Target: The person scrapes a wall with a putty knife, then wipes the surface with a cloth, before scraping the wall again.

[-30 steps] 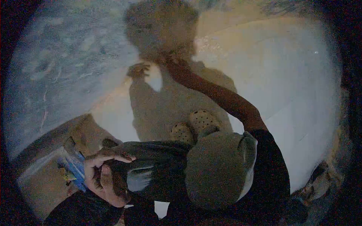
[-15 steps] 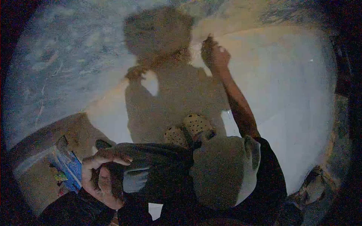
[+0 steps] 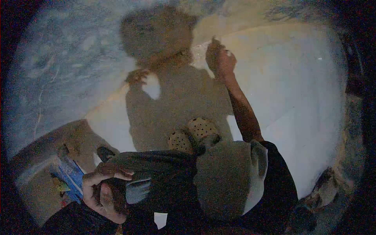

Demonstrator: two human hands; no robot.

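Note:
The picture is dim. My right hand (image 3: 220, 58) reaches far forward to the back edge of a pale smooth slab (image 3: 297, 90), with its fingers curled together; I cannot make out anything in it. Low at the left, my left hand (image 3: 102, 187) is wrapped around a dark object (image 3: 117, 188) beside my dark trouser leg (image 3: 164, 172). My bent knee (image 3: 223, 180) and two perforated clogs (image 3: 196, 131) fill the middle. My shadow (image 3: 172, 90) lies across the slab.
A tan box-like block (image 3: 43, 156) sits at the lower left with a blue packet (image 3: 72, 176) on it. Rough mottled ground (image 3: 66, 58) lies beyond the slab at the upper left. Rubble (image 3: 333, 184) borders the slab at the right.
One second ago my right arm stretched left towards the shadow; it has since swung right and up to the slab's far edge and stays there. My left hand has barely moved.

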